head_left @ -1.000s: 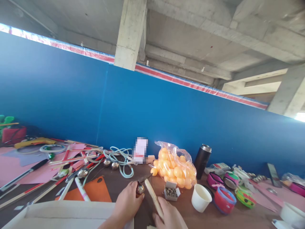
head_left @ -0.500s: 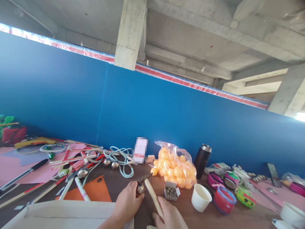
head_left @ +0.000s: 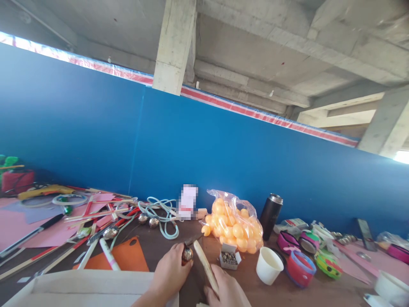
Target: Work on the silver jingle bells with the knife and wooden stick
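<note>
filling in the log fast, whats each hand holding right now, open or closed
Left hand: closed, holding a shiny metal ball.
Right hand: closed around a wooden stick.

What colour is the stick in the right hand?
The stick in the right hand is pale beige; the head view shows it best.

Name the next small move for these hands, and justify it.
Probably ease the wooden stick toward the shiny ball: the right hand grips the stick, the left hand holds the ball, and the stick's upper end shows close to the ball, with a gap between them.
</note>
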{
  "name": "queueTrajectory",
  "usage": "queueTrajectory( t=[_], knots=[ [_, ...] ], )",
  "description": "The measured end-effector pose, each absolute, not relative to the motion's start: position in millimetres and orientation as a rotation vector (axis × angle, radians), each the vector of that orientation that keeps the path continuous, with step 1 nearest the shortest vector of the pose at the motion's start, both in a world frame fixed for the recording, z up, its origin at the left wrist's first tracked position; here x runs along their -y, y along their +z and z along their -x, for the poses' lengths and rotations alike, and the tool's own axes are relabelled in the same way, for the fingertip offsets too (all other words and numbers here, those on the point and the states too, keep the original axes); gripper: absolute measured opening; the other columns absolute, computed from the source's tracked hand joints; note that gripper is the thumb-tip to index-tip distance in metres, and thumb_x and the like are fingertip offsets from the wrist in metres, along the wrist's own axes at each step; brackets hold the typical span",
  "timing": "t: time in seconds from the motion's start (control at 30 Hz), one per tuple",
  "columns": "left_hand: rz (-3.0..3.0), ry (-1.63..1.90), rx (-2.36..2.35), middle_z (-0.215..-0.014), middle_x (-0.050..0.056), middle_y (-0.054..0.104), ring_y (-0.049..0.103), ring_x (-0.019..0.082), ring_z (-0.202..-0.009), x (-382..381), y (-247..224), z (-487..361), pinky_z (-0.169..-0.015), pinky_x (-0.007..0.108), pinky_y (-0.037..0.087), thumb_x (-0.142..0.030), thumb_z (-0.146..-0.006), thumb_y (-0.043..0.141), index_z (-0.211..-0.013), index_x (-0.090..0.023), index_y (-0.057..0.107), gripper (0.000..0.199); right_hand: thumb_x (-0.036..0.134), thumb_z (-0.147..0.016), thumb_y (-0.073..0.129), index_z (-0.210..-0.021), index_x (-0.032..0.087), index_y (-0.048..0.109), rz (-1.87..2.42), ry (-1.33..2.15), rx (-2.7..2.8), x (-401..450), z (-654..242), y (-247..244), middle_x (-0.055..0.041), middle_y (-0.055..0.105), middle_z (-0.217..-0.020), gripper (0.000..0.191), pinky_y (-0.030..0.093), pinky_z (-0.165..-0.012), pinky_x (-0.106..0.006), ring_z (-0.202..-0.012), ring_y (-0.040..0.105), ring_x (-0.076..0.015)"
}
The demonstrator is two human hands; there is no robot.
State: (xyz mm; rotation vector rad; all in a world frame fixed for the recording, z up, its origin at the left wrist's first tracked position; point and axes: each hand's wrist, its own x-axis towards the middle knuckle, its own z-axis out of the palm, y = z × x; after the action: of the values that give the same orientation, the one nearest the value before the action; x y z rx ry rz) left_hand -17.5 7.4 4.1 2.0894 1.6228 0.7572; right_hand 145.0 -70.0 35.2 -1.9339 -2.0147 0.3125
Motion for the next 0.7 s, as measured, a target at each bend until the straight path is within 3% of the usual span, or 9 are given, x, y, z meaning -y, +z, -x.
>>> queueTrajectory(
  t=[0.47,0.7],
  knots=[
    [-2.044,0.766,-1.613,-0.097,0.003,0.062,0.058,0.017,-0.091,-7.5,8.2,17.4,-0.074,0.024,0.038,-0.031,-0.072,0.050,-0.089,-0.022,0.054,0.020,0.015,-0.074,0.049,-0.105,0.022,0.057,1.904,0.233,1.973,67.9,-148.7,27.6,-0.0053,0.069,-0.092,0.033,0.046,-0.070,-0.020,-0.083,0.065,-0.0195],
    [-1.820,0.949,-1.510,-0.107,0.002,0.062,0.057,0.015,-0.098,-12.3,10.6,19.0,-0.083,0.022,0.039,-0.029,-0.070,0.052,-0.103,-0.022,0.056,0.034,0.025,-0.080,0.043,-0.111,0.019,0.056,1.699,0.044,1.878,65.5,-147.1,18.4,-0.0077,0.068,-0.102,0.034,0.049,-0.078,-0.022,-0.089,0.065,-0.0203]
  ],
)
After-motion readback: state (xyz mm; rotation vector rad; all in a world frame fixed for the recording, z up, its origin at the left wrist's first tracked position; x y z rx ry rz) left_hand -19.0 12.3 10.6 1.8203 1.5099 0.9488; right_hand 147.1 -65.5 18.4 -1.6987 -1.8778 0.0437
